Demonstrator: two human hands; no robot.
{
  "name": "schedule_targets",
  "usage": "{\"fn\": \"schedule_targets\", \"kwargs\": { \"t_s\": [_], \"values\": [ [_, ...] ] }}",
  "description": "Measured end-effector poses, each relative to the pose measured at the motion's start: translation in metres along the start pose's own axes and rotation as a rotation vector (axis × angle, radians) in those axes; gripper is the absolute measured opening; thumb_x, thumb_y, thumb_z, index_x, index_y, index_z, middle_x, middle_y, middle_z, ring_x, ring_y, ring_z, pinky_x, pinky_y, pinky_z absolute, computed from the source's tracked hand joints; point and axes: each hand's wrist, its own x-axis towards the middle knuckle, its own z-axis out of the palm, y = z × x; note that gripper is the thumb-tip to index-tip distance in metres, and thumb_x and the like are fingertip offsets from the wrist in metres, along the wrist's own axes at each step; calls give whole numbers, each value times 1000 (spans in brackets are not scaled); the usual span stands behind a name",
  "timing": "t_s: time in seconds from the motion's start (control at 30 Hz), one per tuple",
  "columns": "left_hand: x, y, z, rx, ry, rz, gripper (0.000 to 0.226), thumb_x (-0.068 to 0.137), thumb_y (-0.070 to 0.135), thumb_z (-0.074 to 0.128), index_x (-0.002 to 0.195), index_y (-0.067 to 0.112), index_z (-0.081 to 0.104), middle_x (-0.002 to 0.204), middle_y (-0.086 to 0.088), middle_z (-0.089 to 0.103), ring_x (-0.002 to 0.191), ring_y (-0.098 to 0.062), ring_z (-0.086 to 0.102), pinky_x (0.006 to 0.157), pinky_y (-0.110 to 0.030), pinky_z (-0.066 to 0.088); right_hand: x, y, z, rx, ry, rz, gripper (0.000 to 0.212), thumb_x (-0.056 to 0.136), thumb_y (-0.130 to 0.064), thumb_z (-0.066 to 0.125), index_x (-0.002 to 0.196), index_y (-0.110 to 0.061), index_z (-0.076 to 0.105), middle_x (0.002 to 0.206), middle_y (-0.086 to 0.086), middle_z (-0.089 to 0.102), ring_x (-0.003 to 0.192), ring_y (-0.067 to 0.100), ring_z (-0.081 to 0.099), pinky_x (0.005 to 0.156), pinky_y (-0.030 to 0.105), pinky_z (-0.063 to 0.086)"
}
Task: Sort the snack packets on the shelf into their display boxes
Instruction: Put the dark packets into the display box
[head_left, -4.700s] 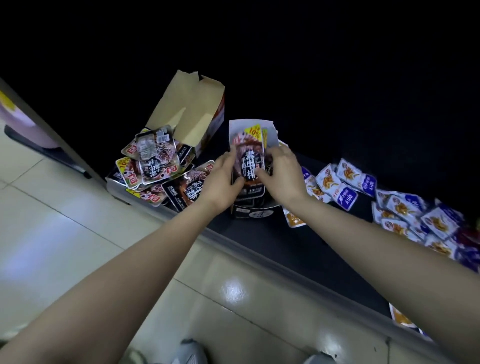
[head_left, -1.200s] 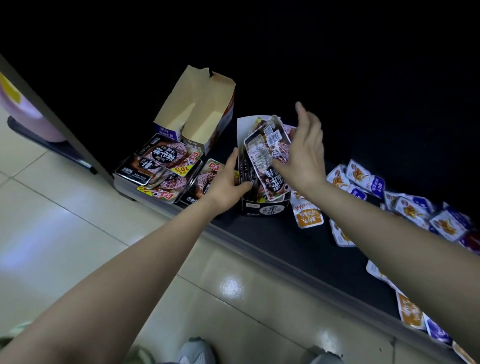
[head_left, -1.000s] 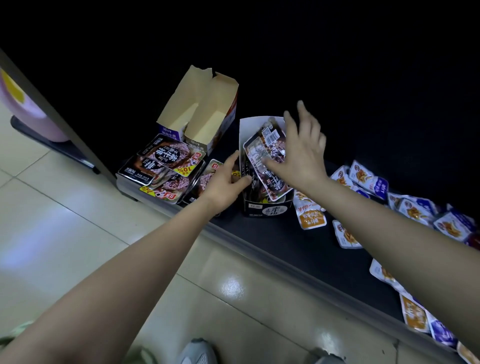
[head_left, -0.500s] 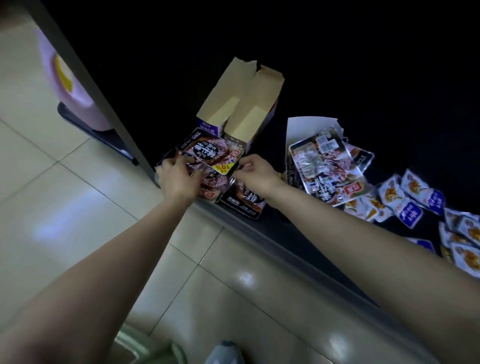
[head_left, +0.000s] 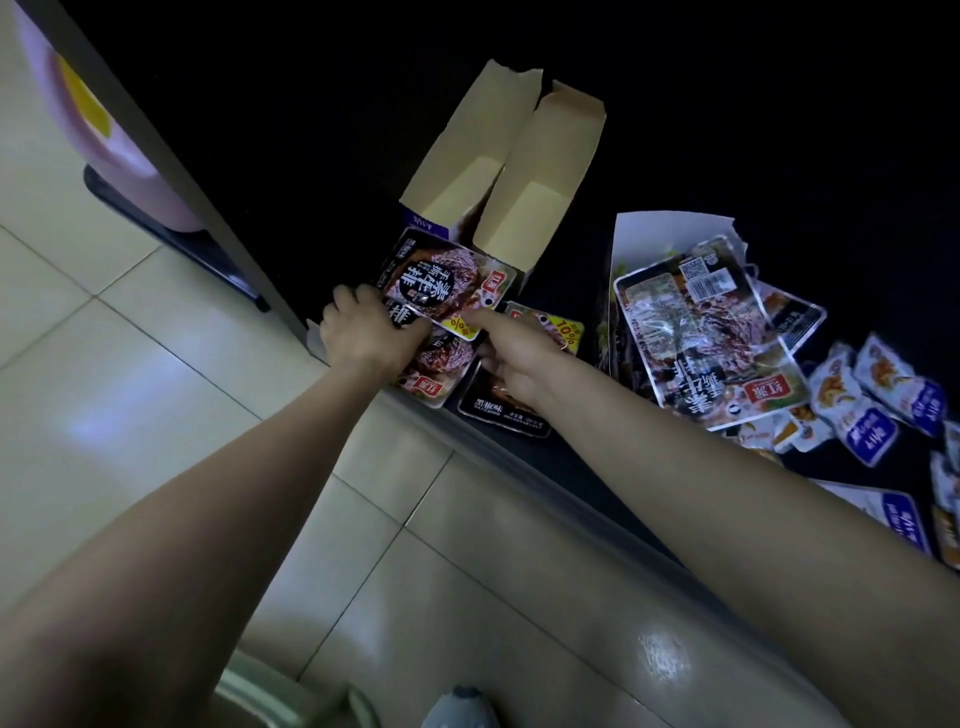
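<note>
Both hands have left the white-backed display box (head_left: 670, 234), where they were 1 second ago, and now sit at the stack of dark packets (head_left: 441, 364) on the left end of the shelf (head_left: 566, 496).

Head view: the left hand (head_left: 371, 332) curls its fingers over the stack's left edge, thumb on the 2nd packet down, gripping it. The right hand (head_left: 519, 358) stretches its index finger to the yellow corner of the top packet (head_left: 447, 280). Its other fingers are curled, and in this dim light I cannot tell whether they pinch anything. 2 brown display boxes (head_left: 524, 171) stand open just behind the stack. A large packet (head_left: 701, 332) lies tilted across the white-backed box, with small blue-and-white packets (head_left: 878, 410) scattered to its right. Pale tiled floor (head_left: 156, 364) lies below.
</note>
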Motion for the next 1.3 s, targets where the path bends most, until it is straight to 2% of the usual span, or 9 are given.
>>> {"fn": "schedule_targets", "kwargs": {
  "t_s": [0.1,0.2,0.43,0.57,0.7,0.87,0.97,1.17,1.3],
  "values": [
    [-3,-3,-2,-27,-20,32,82,77,68,64,134,12,48,134,-15,44,126,-36,42,101,-40,33,1,0,5,90,-17,22,46,84,-29,73,124,-13,55,113,4,65,88,16,60,65,25,47],
    [-9,-5,-8,-83,-66,62,85,65,76,47,127,17,54,129,-14,47,124,-34,43,99,-38,32,-1,1,9,184,-52,7,22,88,-21,71,107,-13,63,99,5,69,80,17,65,65,27,54],
    [-22,4,-13,-429,-80,58,47,102,44,33,112,10,63,116,-12,48,106,-28,48,84,-30,30,-10,3,6,102,21,-121,15,90,-1,62,101,-12,60,118,14,66,102,27,64,86,38,55],
    [-27,0,-15,-514,-18,79,39,97,46,39,95,14,63,108,-12,56,98,-27,55,82,-34,37,-24,1,-11,-28,39,-241,23,90,-1,60,108,-15,55,115,5,63,106,23,61,85,31,51],
    [-42,6,-25,-787,68,6,34,94,47,44,106,17,54,111,-7,59,102,-23,58,87,-36,43,-48,-12,-25,-177,-20,-392,40,89,-8,62,128,-12,51,118,4,63,106,21,60,83,28,51],
    [-66,38,-37,-993,-75,143,30,92,36,63,112,17,52,96,2,60,82,-13,66,78,-36,56,-87,-38,-62,-276,64,-548,32,90,-12,64,120,-11,54,109,3,63,99,19,59,91,35,49],
    [-79,73,-38,-987,-88,263,34,93,24,66,119,14,47,97,3,56,70,-1,65,67,-22,54,-108,-51,-99,-340,157,-624,22,92,-13,64,111,-12,53,100,1,62,98,21,58,86,38,47],
    [-105,133,-23,-852,-240,395,31,95,24,63,123,16,53,102,7,56,86,-4,54,72,-16,47,-136,-65,-177,-442,328,-635,23,90,-10,64,109,-15,52,113,15,64,102,30,62,94,46,51],
    [-118,145,-12,-696,-271,451,42,96,22,61,134,11,49,122,-3,55,117,-18,53,98,-26,44,-137,-62,-202,-578,410,-619,32,87,-14,66,118,-10,58,109,9,67,97,26,64,85,37,54]
  ]
}}
